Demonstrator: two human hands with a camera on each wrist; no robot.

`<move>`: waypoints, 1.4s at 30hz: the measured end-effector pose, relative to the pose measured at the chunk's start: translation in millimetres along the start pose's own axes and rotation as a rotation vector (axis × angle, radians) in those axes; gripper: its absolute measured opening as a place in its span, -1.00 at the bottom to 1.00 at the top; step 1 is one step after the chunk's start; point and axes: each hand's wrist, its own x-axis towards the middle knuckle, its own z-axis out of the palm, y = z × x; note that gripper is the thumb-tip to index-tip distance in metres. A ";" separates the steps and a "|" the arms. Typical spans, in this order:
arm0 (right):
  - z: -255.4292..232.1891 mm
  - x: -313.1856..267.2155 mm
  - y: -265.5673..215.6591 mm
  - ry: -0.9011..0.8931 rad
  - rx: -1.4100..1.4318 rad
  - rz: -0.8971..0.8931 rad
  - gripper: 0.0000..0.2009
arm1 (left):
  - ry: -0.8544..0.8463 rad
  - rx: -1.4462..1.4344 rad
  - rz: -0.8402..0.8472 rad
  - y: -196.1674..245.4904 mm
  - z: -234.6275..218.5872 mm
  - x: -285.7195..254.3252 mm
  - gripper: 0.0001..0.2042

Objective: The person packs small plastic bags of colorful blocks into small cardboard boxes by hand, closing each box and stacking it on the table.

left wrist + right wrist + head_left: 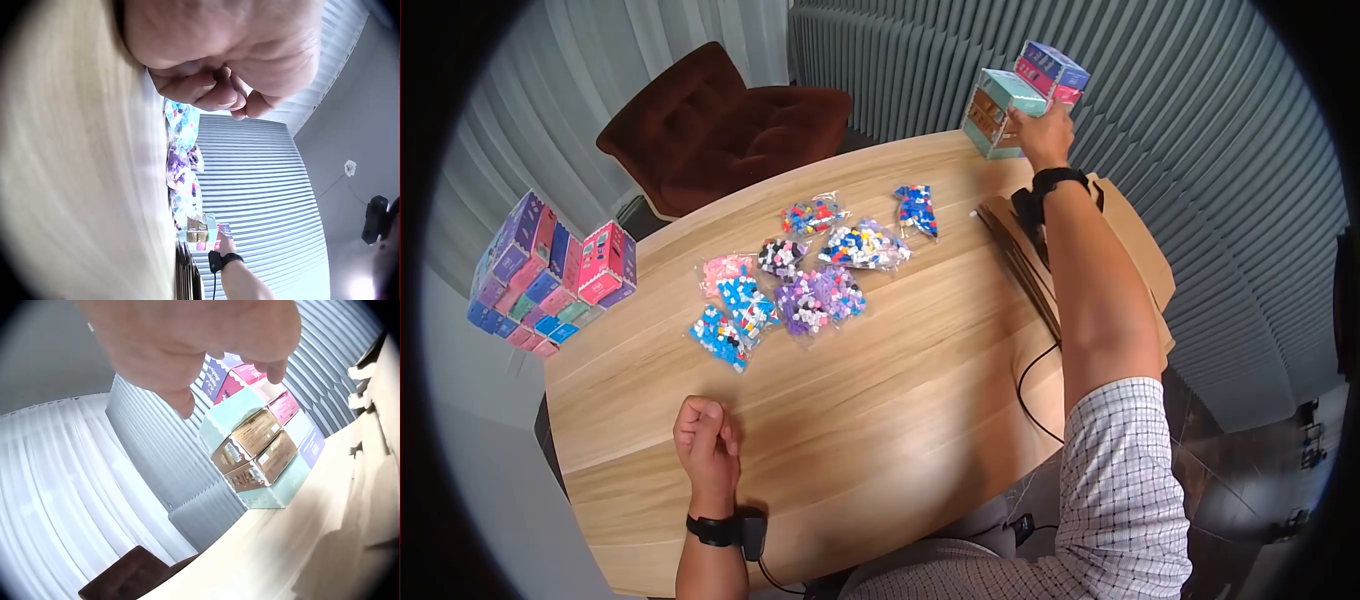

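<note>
Tabletop (880,370): pale tan, darker wood-grain streaks
Chair (730,120): dark red-brown
Smooth curtain (660,40): pale grey-white
Pleated curtain (900,70): grey, striped by its folds
Sleeve (1120,470): white, dark grid check
Wristbands (715,530), 2: black
Paper bags (1135,250): brown
Far box stack (990,115): mint, brown, pink, blue-purple; pale scalloped trim
Near box stack (530,270): purple, pink, blue, mint; pale scalloped trim
Lower-left packets (718,338), 2: bright blue, white, touches of black
Pale packet (725,270): pink
Dark packet (780,255): black, white, pink
Purple packets (810,300): purple, lilac, white, pink
Top packet (812,214): red, blue, yellow
Rightmost packet (916,208): blue, red, white
</note>
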 end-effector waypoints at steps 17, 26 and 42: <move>22.5 24.9 8.2 -0.085 -0.209 0.036 -0.24 | -0.004 0.081 -0.021 2.7 2.3 -2.5 -0.84; 26.5 36.5 17.0 -0.090 -0.221 0.019 -0.26 | -0.017 0.078 -0.029 3.4 2.7 -3.2 -0.87; 29.6 41.3 28.3 -0.075 -0.195 -0.052 -0.24 | -0.011 0.096 -0.038 2.5 2.0 -4.1 -0.88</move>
